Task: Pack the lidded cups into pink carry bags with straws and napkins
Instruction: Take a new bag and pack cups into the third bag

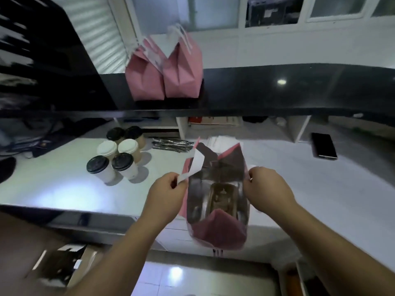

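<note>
At centre frame the left hand (pixel 165 190) and right hand (pixel 264 184) each pinch a side of an open pink bag (pixel 218 210) at the counter's near edge, spreading it. Next, probably, a cup goes in. Six lidded cups (pixel 119 154) stand at left; two packed bags (pixel 164 71) sit on the upper shelf.

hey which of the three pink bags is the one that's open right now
The pink bag held between the left hand and right hand at the counter's near edge is open. The two bags on the black shelf are closed at the top.
</note>
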### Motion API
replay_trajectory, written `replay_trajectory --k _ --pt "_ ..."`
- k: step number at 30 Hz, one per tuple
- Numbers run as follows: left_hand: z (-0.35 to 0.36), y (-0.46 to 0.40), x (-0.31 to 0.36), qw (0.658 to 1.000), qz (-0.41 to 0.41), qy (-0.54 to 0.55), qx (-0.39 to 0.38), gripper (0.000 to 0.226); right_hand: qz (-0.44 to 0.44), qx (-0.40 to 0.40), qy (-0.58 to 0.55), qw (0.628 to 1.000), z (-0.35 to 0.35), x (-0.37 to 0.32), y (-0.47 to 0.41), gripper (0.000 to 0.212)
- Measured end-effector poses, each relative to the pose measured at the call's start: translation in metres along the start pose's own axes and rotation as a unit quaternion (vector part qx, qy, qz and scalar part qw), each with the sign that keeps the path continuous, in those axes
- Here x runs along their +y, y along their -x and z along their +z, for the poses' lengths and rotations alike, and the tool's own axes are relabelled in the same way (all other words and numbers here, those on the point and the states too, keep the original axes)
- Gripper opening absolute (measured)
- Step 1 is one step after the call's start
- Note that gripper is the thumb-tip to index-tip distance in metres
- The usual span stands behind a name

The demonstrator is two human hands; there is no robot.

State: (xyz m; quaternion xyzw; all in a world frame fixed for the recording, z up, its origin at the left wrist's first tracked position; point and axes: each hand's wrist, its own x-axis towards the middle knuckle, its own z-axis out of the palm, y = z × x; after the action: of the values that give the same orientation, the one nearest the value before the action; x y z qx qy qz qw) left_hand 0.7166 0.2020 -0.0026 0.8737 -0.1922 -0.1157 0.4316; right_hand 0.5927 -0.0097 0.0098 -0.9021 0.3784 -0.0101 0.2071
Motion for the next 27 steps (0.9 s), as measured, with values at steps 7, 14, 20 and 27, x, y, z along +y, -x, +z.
replay_trajectory --k 7,14,20,27 --pt "-0.035 -0.066 -0.04 0.999 -0.034 0.01 0.029 0.038 -0.07 -0.008 0.011 0.997 0.032 -0.064 -0.061 0.025" --pt "-0.069 -0.139 -0.079 1.0 -0.024 -0.003 -0.011 0.034 -0.056 0.01 0.008 0.998 0.062 -0.125 -0.107 0.03" --pt "-0.099 -0.168 -0.095 0.98 -0.014 0.041 -0.197 0.022 -0.017 0.01 0.013 1.0 0.084 -0.153 -0.122 0.032" --pt "-0.142 -0.233 -0.152 0.972 0.037 -0.165 -0.163 0.044 0.016 0.022 -0.009 1.0 0.085 -0.152 -0.125 0.046"
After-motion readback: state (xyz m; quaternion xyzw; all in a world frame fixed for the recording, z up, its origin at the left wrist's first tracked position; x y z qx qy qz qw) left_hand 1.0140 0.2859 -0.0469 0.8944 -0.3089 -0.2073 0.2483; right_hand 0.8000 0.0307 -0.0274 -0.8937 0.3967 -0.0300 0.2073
